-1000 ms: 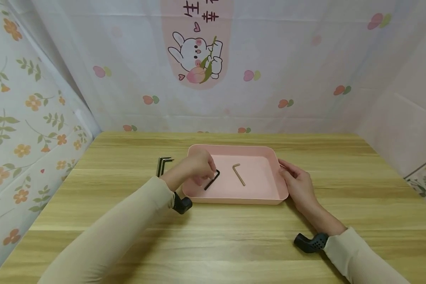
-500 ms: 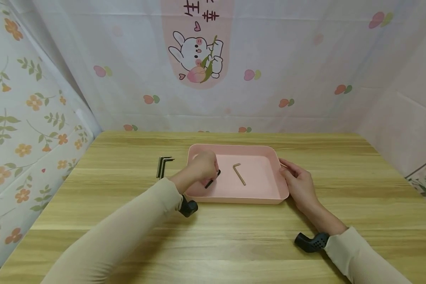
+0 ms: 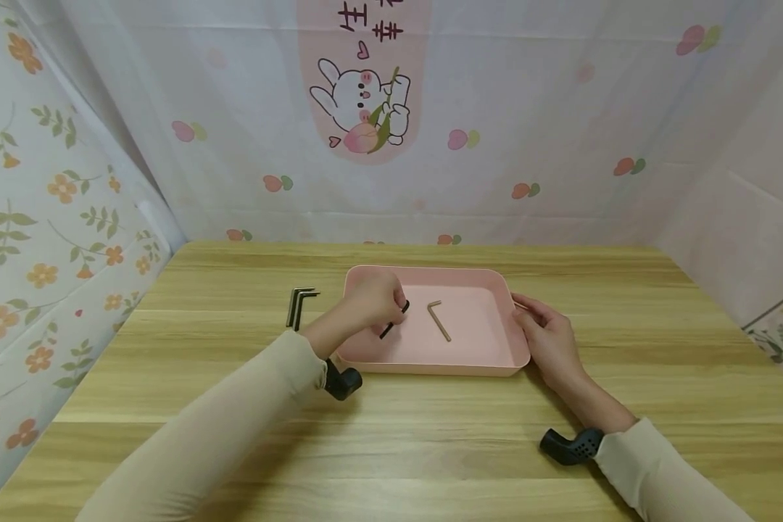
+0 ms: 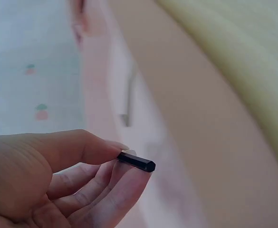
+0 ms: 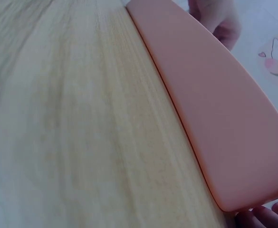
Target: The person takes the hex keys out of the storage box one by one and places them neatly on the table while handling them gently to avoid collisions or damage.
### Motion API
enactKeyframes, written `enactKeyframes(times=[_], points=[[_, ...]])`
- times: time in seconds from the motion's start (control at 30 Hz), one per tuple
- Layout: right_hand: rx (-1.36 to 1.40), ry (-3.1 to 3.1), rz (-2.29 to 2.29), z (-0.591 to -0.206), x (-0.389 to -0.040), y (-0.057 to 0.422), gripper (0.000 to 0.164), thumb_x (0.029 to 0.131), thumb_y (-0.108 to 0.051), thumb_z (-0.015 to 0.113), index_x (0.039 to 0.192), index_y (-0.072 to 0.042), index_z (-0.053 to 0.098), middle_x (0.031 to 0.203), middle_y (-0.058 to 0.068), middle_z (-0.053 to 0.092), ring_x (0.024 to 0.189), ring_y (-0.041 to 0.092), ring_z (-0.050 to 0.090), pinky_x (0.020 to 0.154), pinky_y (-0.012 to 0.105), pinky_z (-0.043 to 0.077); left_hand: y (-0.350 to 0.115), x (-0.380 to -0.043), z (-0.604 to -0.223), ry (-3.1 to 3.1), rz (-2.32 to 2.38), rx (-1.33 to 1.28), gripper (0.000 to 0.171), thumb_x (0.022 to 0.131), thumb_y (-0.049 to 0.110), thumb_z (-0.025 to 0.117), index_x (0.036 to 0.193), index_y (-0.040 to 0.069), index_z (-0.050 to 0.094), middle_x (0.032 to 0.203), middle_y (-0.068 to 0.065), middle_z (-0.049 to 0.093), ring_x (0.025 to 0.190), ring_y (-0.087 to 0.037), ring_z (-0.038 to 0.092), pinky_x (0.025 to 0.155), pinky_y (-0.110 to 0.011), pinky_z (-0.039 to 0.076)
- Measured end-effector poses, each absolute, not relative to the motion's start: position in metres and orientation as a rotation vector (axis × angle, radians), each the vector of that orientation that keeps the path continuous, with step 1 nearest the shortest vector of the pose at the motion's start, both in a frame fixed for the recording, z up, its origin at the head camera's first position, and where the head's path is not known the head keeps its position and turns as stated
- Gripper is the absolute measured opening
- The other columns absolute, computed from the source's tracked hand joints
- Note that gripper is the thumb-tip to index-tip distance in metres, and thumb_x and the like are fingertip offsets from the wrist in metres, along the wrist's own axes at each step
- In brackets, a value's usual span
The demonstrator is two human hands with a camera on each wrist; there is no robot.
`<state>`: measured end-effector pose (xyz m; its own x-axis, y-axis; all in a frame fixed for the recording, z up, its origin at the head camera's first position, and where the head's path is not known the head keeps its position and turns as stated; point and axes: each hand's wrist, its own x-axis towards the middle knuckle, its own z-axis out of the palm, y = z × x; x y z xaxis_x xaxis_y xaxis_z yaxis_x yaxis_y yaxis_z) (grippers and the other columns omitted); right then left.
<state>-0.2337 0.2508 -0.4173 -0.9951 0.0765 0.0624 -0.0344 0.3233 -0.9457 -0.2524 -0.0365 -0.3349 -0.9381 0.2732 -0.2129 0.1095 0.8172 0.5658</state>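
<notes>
My left hand is over the left half of a shallow pink tray. Between thumb and index finger it pinches a black L-shaped hex key. In the left wrist view the six-sided end of that black hex key sticks out past the fingertips. A brass-coloured hex key lies on the tray floor, right of the left hand. At the tray's right wall my right hand grips the rim, thumb on top and fingers along the outside.
Two more hex keys lie side by side on the wooden table, left of the tray. A printed white cloth hangs behind the table's back edge, and a flowered one hangs at the left.
My left hand has closed its fingers on the black hex key. The key has shifted slightly up and to the right in the head view. The right hand and tray stay put.
</notes>
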Motion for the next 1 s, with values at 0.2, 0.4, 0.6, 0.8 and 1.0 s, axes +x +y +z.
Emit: enactKeyframes(times=[0.2,0.4,0.6,0.8,1.0], points=[[-0.043,-2.478,1.788,-0.417,-0.234,0.25,0.045,0.106,-0.02,0.051,0.147,-0.003,0.052,0.139,0.026,0.057,0.095,-0.011,0.062,0.079,0.009,0.054,-0.05,-0.248,-0.318,2.648,0.997,0.296,0.023,0.089,0.001,0.065,0.111,0.0,0.07,0.114,-0.015,0.07,0.068,-0.02,0.07,0.059,-0.029,0.061],[-0.029,-2.482,1.768,-0.417,-0.233,0.251,0.044,0.105,-0.021,0.052,0.146,-0.003,0.053,0.135,0.024,0.06,0.095,-0.011,0.063,0.078,0.01,0.055,-0.061,-0.249,-0.32,2.573,1.126,0.263,0.033,0.091,-0.001,0.061,0.124,-0.005,0.063,0.111,-0.017,0.067,0.073,-0.02,0.067,0.063,-0.032,0.062],[-0.038,-2.496,1.77,-0.416,-0.232,0.252,0.045,0.106,-0.022,0.051,0.147,-0.003,0.052,0.139,0.026,0.057,0.094,-0.013,0.061,0.079,0.009,0.054,-0.071,-0.243,-0.327,2.602,1.201,0.27,0.071,0.096,0.001,0.064,0.158,0.007,0.03,0.104,-0.016,0.067,0.074,-0.022,0.068,0.071,-0.037,0.063],[-0.038,-2.504,1.786,-0.416,-0.232,0.252,0.046,0.106,-0.023,0.051,0.148,-0.004,0.05,0.142,0.026,0.055,0.095,-0.013,0.061,0.079,0.009,0.054,-0.081,-0.237,-0.333,2.665,1.21,0.315,0.047,0.099,0.003,0.061,0.145,0.008,0.053,0.108,-0.019,0.067,0.071,-0.021,0.068,0.069,-0.036,0.062],[-0.033,-2.503,1.802,-0.415,-0.233,0.252,0.047,0.106,-0.023,0.05,0.149,-0.005,0.049,0.144,0.025,0.055,0.096,-0.013,0.06,0.079,0.009,0.054,-0.093,-0.234,-0.336,2.68,1.27,0.28,0.036,0.099,0.004,0.06,0.134,0.009,0.062,0.108,-0.019,0.067,0.073,-0.02,0.069,0.068,-0.031,0.062]])
